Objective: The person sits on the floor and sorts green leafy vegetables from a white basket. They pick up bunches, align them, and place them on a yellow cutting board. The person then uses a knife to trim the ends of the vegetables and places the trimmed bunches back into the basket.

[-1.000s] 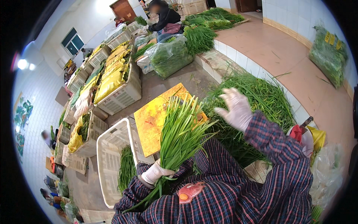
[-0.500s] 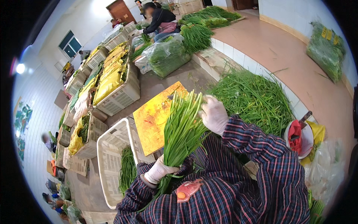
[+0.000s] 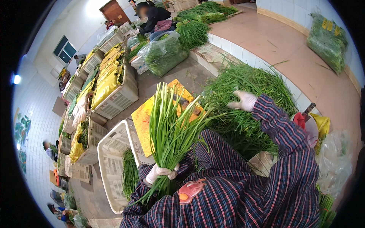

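Note:
A thick bunch of garlic chives [image 3: 167,129] stands up in my gloved left hand [image 3: 156,174], which is wrapped round its leafy lower part. Its pale stem ends point up and away from me, fanned apart. My gloved right hand [image 3: 244,102] is over the near side of a large loose heap of chives [image 3: 262,81] at the right. Its fingers and thumb are stretched apart, with nothing visible in them. Behind the bunch lies a yellow board [image 3: 141,127]. On it is a dark, flat tool [image 3: 182,102], partly covered by the stems.
A white plastic crate [image 3: 103,152] with chives in it stands at my left. Filled crates [image 3: 118,98] under yellow plastic line the left side. A tiled ledge [image 3: 235,49] curves behind the heap. A bucket [image 3: 312,133] stands at right. A co-worker [image 3: 156,19] sits farther back.
My right hand has left the stem ends and moved right, over the heap, with its fingers now spread. The bunch in my left hand has tipped more upright and its stems have fanned out.

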Motion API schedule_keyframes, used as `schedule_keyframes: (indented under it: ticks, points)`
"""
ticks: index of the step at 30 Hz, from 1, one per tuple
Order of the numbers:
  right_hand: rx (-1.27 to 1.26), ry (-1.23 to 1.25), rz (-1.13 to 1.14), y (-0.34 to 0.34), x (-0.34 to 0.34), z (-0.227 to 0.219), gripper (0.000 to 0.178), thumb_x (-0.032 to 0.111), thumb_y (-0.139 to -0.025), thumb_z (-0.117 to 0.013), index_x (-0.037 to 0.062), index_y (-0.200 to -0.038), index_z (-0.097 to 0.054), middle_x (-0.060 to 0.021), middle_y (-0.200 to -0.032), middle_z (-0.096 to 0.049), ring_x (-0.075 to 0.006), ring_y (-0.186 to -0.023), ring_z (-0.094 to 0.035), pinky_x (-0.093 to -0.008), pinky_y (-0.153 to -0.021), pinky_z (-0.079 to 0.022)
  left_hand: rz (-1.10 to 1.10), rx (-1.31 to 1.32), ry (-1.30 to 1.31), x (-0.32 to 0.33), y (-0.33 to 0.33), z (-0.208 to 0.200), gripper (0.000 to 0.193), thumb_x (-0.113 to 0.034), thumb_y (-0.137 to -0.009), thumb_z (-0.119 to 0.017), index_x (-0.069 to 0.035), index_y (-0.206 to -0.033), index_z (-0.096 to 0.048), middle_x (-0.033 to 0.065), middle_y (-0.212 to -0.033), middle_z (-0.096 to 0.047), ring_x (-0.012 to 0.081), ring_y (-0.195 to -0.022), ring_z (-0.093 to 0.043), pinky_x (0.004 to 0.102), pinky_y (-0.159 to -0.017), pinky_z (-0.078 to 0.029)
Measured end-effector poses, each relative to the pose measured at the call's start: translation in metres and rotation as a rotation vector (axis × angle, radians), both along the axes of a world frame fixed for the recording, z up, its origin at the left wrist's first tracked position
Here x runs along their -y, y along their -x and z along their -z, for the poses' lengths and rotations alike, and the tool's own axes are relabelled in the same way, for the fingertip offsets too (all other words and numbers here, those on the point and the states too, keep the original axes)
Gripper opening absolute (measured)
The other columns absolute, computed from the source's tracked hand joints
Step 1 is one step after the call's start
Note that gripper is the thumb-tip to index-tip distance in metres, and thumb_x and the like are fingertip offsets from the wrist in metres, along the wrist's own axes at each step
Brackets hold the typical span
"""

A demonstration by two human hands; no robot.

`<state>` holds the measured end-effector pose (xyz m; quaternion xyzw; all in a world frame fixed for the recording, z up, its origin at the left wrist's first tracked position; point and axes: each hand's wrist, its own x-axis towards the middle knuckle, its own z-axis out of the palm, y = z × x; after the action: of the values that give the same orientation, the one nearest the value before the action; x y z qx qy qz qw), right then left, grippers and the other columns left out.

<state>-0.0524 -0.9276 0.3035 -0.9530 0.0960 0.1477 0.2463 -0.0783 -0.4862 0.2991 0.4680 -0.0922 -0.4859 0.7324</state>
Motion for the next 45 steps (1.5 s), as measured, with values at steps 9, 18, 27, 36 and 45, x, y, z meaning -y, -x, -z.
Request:
schedule_keyframes:
  ticks: [9,18,27,36,45]
  points:
    - [0.063,-0.986,-0.172,0.001,-0.055,0.019,0.026,0.026,-0.090,-0.055,0.0010,-0.091,-0.061,-0.0060,-0.083,-0.063,-0.0156,-0.069,-0.061,-0.0274,-0.066,-0.050,0.095,-0.062,0.101,-0.001,-0.002,0.004,0.041,-0.008,-0.071,-0.065,0.003,-0.107,-0.047,0.0121,-0.091,-0.051,0.0149,-0.061,-0.048,0.0266,-0.053,-0.038]
    - [0.213,-0.199,0.266,0.028,0.016,-0.009,0.067,0.050,-0.087,-0.051,0.0057,-0.135,-0.038,-0.0196,-0.127,-0.050,-0.0283,-0.117,-0.049,-0.0390,-0.101,-0.037,0.103,-0.014,0.006,-0.001,-0.007,0.000,0.035,0.002,-0.068,-0.058,0.005,-0.102,-0.050,0.0133,-0.086,-0.054,0.0157,-0.055,-0.047,0.0259,-0.049,-0.038]
    - [0.156,-0.505,-0.901,-0.041,-0.061,-0.017,0.028,0.022,-0.088,-0.054,0.0038,-0.108,-0.062,-0.0109,-0.105,-0.063,-0.0205,-0.094,-0.058,-0.0340,-0.084,-0.045,0.385,0.178,-0.175,0.005,-0.016,-0.015,0.050,-0.004,-0.070,-0.067,-0.001,-0.116,-0.048,0.0116,-0.087,-0.059,0.0156,-0.057,-0.052,0.0255,-0.048,-0.041]
    - [0.154,0.081,-0.105,-0.018,0.013,-0.018,0.089,0.061,-0.070,-0.065,0.0036,-0.133,-0.040,-0.0221,-0.138,-0.038,-0.0316,-0.126,-0.039,-0.0431,-0.106,-0.031,0.358,0.109,-0.029,-0.016,-0.020,-0.001,0.041,-0.006,-0.068,-0.069,0.002,-0.105,-0.053,0.0128,-0.086,-0.057,0.0158,-0.054,-0.050,0.0250,-0.047,-0.039]
    - [0.198,-0.717,-0.823,-0.018,-0.049,-0.052,0.031,0.033,-0.092,-0.049,0.0052,-0.092,-0.064,-0.0147,-0.108,-0.063,-0.0226,-0.102,-0.058,-0.0337,-0.095,-0.042,0.397,0.203,-0.221,0.011,-0.015,-0.029,0.036,-0.004,-0.066,-0.069,-0.001,-0.100,-0.059,0.0079,-0.079,-0.060,0.0128,-0.054,-0.052,0.0233,-0.045,-0.039]
